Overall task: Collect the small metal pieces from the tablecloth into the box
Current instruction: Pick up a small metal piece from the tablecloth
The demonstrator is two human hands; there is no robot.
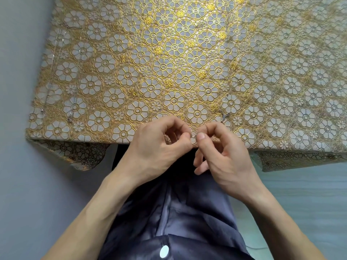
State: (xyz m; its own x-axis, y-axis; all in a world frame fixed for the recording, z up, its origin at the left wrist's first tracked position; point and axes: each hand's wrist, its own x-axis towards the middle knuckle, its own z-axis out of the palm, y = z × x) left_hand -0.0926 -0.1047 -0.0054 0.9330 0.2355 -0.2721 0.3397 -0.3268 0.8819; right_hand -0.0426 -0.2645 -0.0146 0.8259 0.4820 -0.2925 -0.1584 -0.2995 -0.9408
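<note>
Both hands are crowded at the 6 o'clock edge of the tablecloth (pixel 169 53), and this is fiddly work. The left hand (pixel 155 145) and right hand (pixel 223 152) are curled tight, thumbs tip to tip, each pinching the cloth's near hem against a bent forefinger. There's hardly a gap between the thumbs, only a tiny glint that may be a metal piece, too small to call.

The danger is that edge. If anything slips from a pinch this fine, it drops past the hem into the dark lap (pixel 169 212) or onto the floor. The lacy relief could also snag a piece, and tugging the cloth could send the others rolling.

More small metal pieces (pixel 225 116) wait at 1 o'clock of the right hand. There's a speck (pixel 221 78) further up, and a few bits (pixel 69 120) sit near the 8 o'clock edge. All are easy to lose against the gold pattern.

The box isn't in view, so I'd judge each carry to it as another chance to drop something.
</note>
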